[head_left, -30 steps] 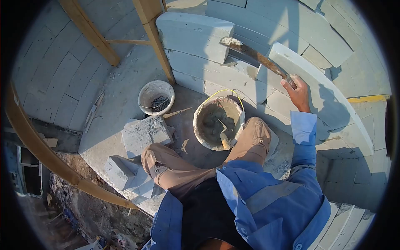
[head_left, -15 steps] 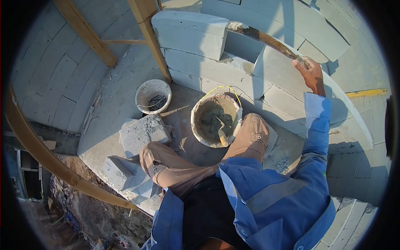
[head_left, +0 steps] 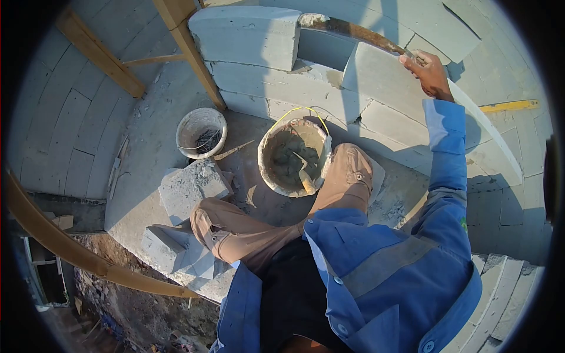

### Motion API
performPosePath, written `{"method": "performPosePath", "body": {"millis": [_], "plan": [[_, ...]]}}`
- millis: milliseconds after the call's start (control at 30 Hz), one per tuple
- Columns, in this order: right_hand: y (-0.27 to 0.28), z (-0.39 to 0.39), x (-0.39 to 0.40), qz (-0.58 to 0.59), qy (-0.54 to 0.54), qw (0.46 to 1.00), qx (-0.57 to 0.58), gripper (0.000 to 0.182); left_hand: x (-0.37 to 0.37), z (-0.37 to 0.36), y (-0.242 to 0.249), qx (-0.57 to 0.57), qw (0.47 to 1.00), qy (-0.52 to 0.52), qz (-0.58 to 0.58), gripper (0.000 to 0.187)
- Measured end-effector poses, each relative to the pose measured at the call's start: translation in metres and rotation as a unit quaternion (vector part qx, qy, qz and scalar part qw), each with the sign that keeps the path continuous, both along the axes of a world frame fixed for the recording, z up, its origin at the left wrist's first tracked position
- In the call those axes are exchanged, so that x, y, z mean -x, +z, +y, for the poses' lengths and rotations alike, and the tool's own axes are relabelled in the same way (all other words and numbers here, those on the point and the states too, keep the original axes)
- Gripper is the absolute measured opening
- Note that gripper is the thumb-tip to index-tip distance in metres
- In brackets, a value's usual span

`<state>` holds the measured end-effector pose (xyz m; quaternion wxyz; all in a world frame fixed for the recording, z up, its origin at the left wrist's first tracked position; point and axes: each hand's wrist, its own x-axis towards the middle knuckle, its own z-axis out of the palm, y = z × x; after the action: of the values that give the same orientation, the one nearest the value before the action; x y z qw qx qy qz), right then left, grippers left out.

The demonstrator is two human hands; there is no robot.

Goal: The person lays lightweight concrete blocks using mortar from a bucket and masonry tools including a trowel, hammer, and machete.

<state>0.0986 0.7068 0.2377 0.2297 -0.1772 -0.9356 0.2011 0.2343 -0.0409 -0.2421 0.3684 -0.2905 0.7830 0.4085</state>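
My right hand (head_left: 431, 73) is closed round the near end of a long, rust-brown flat bar (head_left: 359, 30), whose far end is coated with pale mortar. The bar lies along the top of the wall, spanning a gap between a light grey block (head_left: 244, 38) and another block (head_left: 382, 70) beside my hand. My left hand is out of view. Between my knees and the wall stands a bucket (head_left: 266, 167) of wet grey mortar, and a trowel (head_left: 306, 181) rests in it with its wooden handle against the rim.
A smaller bucket (head_left: 187, 126) holding dark pieces stands left, near broken blocks (head_left: 194, 188). Wooden posts (head_left: 194, 62) rise beside the wall. A yellow level-like bar (head_left: 509, 106) is at right. The floor edge drops to rubble (head_left: 141, 294) at lower left.
The whole view has shifted, so the wall and buckets appear slightly further left and higher. My right hand keeps its hold on the bar, which stays across the gap.
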Motion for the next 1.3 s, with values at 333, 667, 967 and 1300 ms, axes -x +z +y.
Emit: {"method": "performPosePath", "body": {"millis": [333, 667, 967, 1300], "plan": [[0.000, 0.003, 0.000, 0.001, 0.019, 0.998, 0.056, 0.046, 0.010, 0.003, 0.000, -0.022, 1.000, -0.016, -0.013, 0.078], [-0.001, -0.007, -0.003, 0.037, 0.023, 0.996, 0.080, 0.051, -0.001, 0.003, 0.012, -0.070, 0.997, 0.031, -0.013, 0.073], [-0.107, -0.059, -0.040, 0.012, 0.100, 0.963, 0.251, 0.026, -0.021, 0.017, 0.100, -0.198, 0.928, 0.308, 0.071, 0.069], [-0.265, -0.283, -0.036, -0.188, 0.186, 0.809, 0.525, 0.037, 0.149, -0.049, 0.095, -0.049, 0.888, 0.278, 0.363, 0.056]]}}
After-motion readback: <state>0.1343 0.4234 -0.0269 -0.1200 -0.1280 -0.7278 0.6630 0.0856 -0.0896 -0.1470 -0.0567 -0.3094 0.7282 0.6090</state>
